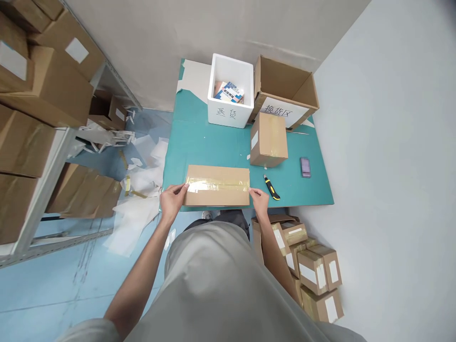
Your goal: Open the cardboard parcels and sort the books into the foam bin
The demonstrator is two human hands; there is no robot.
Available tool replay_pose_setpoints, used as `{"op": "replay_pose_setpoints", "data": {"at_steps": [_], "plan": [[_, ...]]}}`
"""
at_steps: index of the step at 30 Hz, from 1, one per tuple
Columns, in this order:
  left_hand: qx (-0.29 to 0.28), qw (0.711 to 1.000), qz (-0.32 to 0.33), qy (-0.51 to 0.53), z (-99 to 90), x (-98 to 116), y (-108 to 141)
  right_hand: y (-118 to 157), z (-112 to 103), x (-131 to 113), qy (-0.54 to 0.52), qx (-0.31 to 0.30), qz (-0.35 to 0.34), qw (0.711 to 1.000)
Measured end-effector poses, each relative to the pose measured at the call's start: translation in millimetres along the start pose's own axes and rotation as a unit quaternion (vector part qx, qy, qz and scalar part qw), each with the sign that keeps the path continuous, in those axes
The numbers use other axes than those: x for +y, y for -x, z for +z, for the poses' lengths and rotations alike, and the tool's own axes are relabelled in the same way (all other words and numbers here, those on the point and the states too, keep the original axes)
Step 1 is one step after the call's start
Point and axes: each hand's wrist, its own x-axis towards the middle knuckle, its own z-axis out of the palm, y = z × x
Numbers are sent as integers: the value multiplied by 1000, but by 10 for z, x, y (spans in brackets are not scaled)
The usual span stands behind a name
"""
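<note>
A long cardboard box (217, 197) lies near the front edge of the green-topped table, with shiny clear tape running lengthwise along its top. My left hand (172, 203) is closed at the box's left end, thumb and fingertips on the edge by the tape. At the opposite end, my right hand (260, 199) pinches the right edge where the tape reaches it. A yellow-and-black utility knife (271, 187) rests just right of my right hand. Behind the knife stands a taller taped cardboard box (268, 140) with a white label on its side.
At the table's back are a white foam bin (228, 116) holding booklets and an open cardboard carton (261, 90). A phone-like object (305, 167) lies on the right. Shelving (59, 156) with boxes stands left; stacked boxes (313, 273) sit on the floor right; paper scraps (133, 218) litter the floor.
</note>
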Motion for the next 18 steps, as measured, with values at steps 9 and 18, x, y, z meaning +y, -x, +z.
{"op": "replay_pose_setpoints", "data": {"at_steps": [9, 18], "plan": [[-119, 980, -126, 99, 141, -807, 43, 147, -79, 680, -1, -69, 68, 995], [-172, 974, -99, 106, 219, -885, 213, 380, 133, 759, 5, -144, 69, 987]]}}
